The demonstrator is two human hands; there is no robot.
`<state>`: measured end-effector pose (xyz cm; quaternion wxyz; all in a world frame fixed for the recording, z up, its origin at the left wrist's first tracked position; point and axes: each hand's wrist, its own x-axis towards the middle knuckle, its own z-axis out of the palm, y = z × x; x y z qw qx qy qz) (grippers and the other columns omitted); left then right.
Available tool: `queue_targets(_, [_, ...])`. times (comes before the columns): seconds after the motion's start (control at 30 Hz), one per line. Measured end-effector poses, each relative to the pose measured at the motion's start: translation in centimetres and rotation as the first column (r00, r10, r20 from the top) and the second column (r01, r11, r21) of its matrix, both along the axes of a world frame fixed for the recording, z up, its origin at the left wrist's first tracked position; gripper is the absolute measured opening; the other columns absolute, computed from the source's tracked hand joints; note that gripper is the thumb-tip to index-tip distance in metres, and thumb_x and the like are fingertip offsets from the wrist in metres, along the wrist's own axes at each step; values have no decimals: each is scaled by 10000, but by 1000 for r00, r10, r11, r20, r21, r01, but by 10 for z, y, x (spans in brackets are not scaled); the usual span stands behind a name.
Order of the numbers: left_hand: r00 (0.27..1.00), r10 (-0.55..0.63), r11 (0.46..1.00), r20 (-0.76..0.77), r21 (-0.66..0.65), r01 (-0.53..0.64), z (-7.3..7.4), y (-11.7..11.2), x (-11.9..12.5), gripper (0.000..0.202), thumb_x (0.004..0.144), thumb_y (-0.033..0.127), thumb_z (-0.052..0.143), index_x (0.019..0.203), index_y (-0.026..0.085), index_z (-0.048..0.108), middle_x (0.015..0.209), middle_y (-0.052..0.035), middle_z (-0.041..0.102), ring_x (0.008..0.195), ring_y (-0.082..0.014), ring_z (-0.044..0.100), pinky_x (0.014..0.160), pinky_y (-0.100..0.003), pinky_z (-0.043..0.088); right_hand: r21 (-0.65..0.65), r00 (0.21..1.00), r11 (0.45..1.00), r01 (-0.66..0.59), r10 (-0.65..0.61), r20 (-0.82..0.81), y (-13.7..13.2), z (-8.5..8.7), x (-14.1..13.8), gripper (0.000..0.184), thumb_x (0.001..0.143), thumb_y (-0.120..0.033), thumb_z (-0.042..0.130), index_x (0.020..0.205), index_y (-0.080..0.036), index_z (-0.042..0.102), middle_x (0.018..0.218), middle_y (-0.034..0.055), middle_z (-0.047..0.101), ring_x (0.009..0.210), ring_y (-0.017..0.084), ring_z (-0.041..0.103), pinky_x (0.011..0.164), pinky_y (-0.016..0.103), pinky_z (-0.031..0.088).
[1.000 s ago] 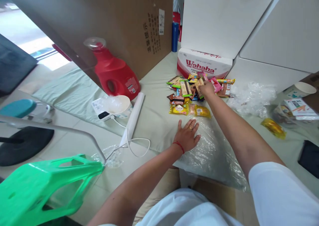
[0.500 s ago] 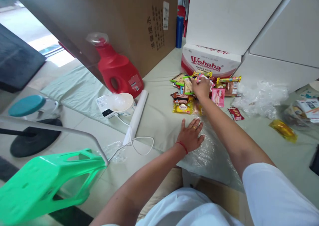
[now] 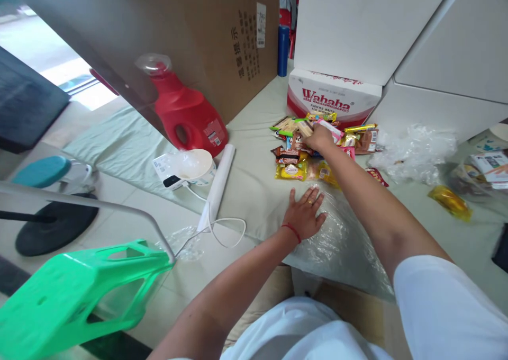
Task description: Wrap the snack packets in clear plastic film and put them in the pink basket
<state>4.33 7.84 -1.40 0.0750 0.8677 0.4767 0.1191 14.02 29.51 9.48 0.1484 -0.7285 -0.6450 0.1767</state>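
Observation:
My left hand lies flat with fingers spread on a clear plastic bag spread over the pale green cloth. My right hand reaches into a pile of snack packets in front of the white and red Wahaha box. Its fingers are curled on a packet in the pile, but which one I cannot make out. Yellow packets lie at the near edge of the pile. A small red packet peeks out beside my right forearm.
A red detergent jug leans by a big cardboard box. A white bowl, a paper roll and a cable lie left. Crumpled plastic and a yellow packet lie right. A green stool stands near left.
My right hand has shifted a little within the pile and now covers the pink packet it had pushed aside. My left hand stays pressed on the bag.

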Motion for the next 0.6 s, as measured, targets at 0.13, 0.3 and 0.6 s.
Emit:
queue_targets(0.13, [1000, 10, 1000, 27, -3, -9, -1, 1, 1, 626, 1071, 527, 251, 1596, 229, 414, 1700, -92, 345, 1576, -300, 296, 1251, -738, 147, 205, 965, 951, -229, 250, -79, -76, 16, 81, 746, 834, -435, 748, 1503, -202, 513, 1377, 107, 650, 1205, 331, 618, 1041, 458, 477])
queue_targets(0.3, [999, 10, 1000, 30, -23, -9, 0, 2, 2, 574, 1083, 409, 216, 1590, 237, 422, 1698, -76, 351, 1573, -275, 314, 1249, -740, 151, 63, 882, 894, -443, 447, -150, -198, -3, 163, 782, 831, -546, 717, 1530, -270, 501, 1430, 111, 604, 1244, 335, 591, 1066, 466, 471])
queue_targets(0.6, [997, 22, 999, -75, -41, -25, 1, 5, 4, 576, 1069, 388, 244, 1618, 274, 379, 1714, -70, 312, 1591, -284, 280, 1251, -719, 153, -34, 854, 869, -494, 492, 171, -265, -60, 152, 735, 879, -538, 721, 1518, -238, 520, 1435, 173, 561, 1288, 368, 470, 1036, 501, 406])
